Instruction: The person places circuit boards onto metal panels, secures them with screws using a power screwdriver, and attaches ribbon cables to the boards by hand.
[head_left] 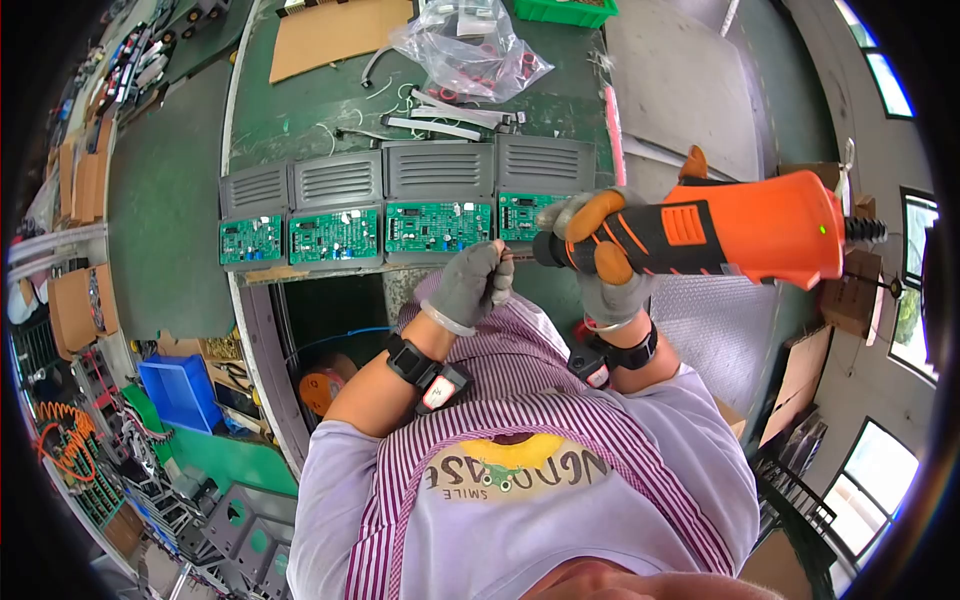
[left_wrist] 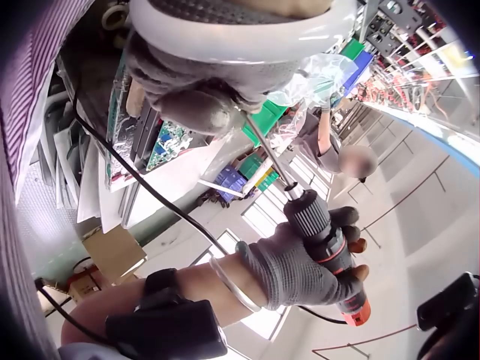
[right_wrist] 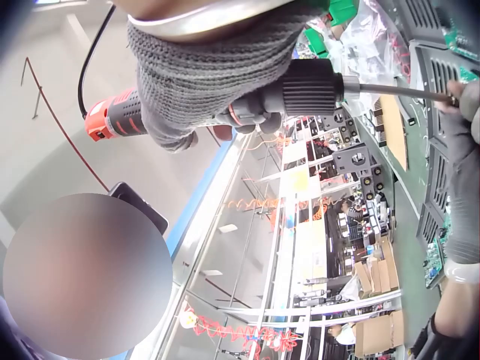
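- The right hand (head_left: 612, 285), in a grey glove with orange-brown fingertips, grips the power screwdriver (head_left: 690, 235) near its black front end, fingers and thumb curled round it.
- The left hand (head_left: 468, 285), also gloved in grey, is nearly closed; its fingertips pinch the far end of the long metal bit (left_wrist: 268, 148). Whether a screw sits between them is too small to tell.
- The screwdriver is orange and black and lies roughly sideways in front of the person, its bit pointing toward the left hand and its orange rear end toward the right side of the head view.
- Each forearm carries a black wrist strap (head_left: 408, 362) with a small device, and a pale band circles each wrist.
- Just beyond the hands, four green circuit boards (head_left: 437, 228) sit in a row of grey housings (head_left: 440, 170) with slotted panels, along the near edge of the green table (head_left: 275, 135). The left hand is beside the third board from the left; the right hand partly covers the fourth.
- Behind the housings lie pale strips (head_left: 432, 128), a clear plastic bag (head_left: 465, 45) with red pieces in it, a sheet of cardboard (head_left: 335, 40) and a green bin (head_left: 566, 10).
- The person wears a striped apron (head_left: 500, 350) over a pale shirt.
- Off to the left, a blue bin (head_left: 178, 393) stands among other parts.
- In the left wrist view another person (left_wrist: 326, 146) is farther off.
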